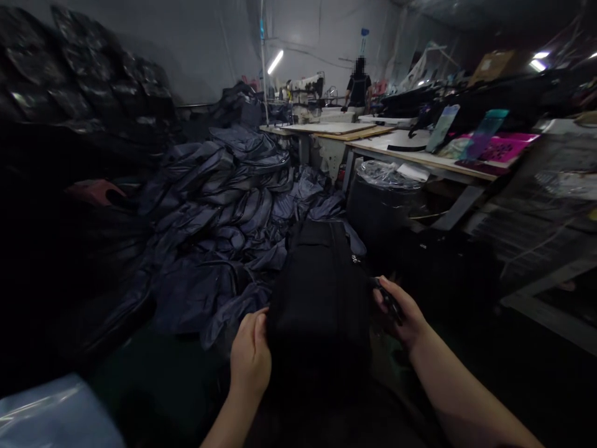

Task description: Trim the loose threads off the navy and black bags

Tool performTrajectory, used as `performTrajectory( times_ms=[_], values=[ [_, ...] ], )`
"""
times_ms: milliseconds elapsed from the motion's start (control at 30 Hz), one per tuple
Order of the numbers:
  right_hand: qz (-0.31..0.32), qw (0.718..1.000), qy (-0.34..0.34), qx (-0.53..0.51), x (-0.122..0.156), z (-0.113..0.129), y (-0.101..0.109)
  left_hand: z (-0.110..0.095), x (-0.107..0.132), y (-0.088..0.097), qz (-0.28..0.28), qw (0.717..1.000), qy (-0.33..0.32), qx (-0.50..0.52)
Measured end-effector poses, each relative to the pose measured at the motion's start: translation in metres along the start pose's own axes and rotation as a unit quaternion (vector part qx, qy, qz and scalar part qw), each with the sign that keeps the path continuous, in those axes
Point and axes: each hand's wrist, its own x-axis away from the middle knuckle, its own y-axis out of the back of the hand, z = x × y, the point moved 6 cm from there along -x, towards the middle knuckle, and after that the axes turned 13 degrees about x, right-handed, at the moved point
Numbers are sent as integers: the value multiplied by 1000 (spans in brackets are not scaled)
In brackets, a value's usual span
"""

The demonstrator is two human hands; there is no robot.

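Observation:
A black fabric bag [310, 292] lies in front of me, with a metal zipper pull [356, 259] on its right side. My left hand [252, 348] is closed against the bag's left edge; the fingertips are partly hidden behind it. On the right side, my right hand [402, 311] is closed around a small black object [390, 300], whose kind I cannot make out in the dim light. That hand sits just beside the bag's right wall. Whether the black object is joined to the bag cannot be seen.
A heap of dark blue-grey bags [219, 205] covers the floor ahead and left. To the right stands a worktable [410, 147] with a pink basket [506, 149]; below it is a plastic-lined bin [387, 193]. A person [359, 87] stands at the back.

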Motion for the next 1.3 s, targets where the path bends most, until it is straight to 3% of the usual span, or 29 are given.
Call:
performTrajectory(
  times_ms=[133,267,400,567,700,867,1067,1167,1300],
  values=[
    [-25,999,-2,-32,1,-1,4,3,1,-13,-2,999,17,37],
    [-41,992,98,66,10,1,1,0,-15,-18,17,992,32,119],
    [-70,942,208,254,16,9,-10,4,-35,-19,8,984,53,169],
    [-154,893,219,361,5,24,-23,0,-53,-22,-2,979,71,192],
    [-184,863,230,411,-4,37,-28,-9,-61,-19,-3,970,80,229],
    [-222,880,242,343,-14,53,-9,-20,-67,-16,26,955,98,280],
    [-209,924,182,264,-43,56,-1,-20,-79,-24,64,932,152,322],
    [-196,918,169,300,-44,50,-5,-9,-85,-25,42,924,174,338],
    [-133,907,186,354,-17,31,-12,10,-92,-14,-45,908,205,362]
  ],
)
